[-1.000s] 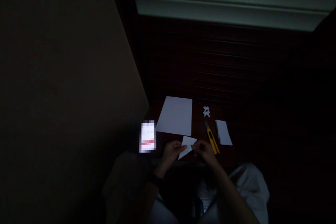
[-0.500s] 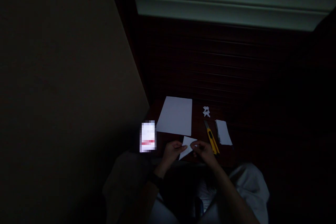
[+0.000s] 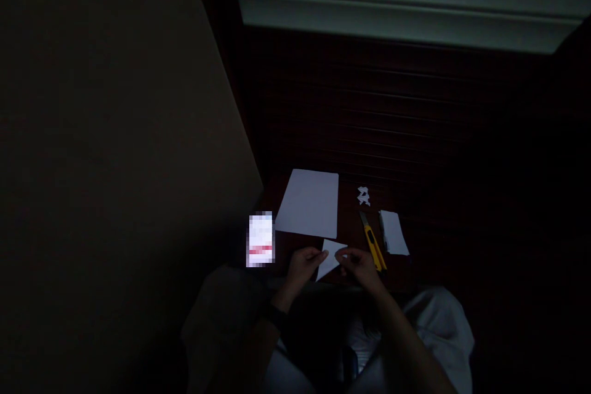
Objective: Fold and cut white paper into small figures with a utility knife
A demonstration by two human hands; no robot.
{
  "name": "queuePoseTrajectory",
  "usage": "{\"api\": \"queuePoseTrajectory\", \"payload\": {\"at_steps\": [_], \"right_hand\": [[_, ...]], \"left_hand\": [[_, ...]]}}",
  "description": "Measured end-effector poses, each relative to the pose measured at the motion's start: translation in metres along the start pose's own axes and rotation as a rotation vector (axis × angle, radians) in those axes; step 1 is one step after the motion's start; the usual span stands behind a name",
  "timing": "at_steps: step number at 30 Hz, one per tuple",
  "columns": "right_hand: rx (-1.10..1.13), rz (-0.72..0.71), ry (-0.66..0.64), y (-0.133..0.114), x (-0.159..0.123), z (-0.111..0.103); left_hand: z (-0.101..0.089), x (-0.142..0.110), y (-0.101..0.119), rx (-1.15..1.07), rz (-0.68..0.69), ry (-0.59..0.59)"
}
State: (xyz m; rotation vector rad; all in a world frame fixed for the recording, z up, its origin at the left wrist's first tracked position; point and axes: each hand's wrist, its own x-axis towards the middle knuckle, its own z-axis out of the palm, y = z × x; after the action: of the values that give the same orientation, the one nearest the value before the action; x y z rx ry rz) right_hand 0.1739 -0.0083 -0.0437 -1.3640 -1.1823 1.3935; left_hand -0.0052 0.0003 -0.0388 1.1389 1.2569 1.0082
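A small white piece of paper (image 3: pixel 327 265), roughly triangular, is between my two hands at the near side of the dark table. My left hand (image 3: pixel 305 263) pinches its left edge, thumb on top. At the paper's right side, my right hand (image 3: pixel 359 265) grips it with the fingertips bent together. Just right of my right hand lies a yellow utility knife (image 3: pixel 373 246), its blade pointing away from me. Beyond my hands rests a larger white sheet of paper (image 3: pixel 309 203).
Small folded white paper pieces (image 3: pixel 364 196) lie at the back right of the table. A stack of white paper (image 3: pixel 394 233) sits right of the knife. Left of my hands glows a blurred-out bright screen (image 3: pixel 261 240). A wall (image 3: pixel 138 135) bounds the left side. The scene is very dark.
Almost nothing differs. My left thumb and the small paper have shifted very slightly; both hands keep their hold.
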Motion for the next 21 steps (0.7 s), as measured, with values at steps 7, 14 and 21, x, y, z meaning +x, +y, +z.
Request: {"api": "queuePoseTrajectory", "payload": {"at_steps": [7,14,21], "right_hand": [[-0.012,-0.009,0.010,-0.0005,0.0003,0.0005],[0.032,-0.024,0.024,-0.0054,-0.0017,0.0009],[0.108,-0.068,0.050,0.0002,-0.0002,0.0026]], "left_hand": [[-0.0010,-0.0016,0.0019,0.055,0.044,-0.007],[0.0001,-0.0022,0.0001,0.028,0.104,-0.027],[0.0004,-0.0019,-0.0037,0.041,0.093,0.012]]}}
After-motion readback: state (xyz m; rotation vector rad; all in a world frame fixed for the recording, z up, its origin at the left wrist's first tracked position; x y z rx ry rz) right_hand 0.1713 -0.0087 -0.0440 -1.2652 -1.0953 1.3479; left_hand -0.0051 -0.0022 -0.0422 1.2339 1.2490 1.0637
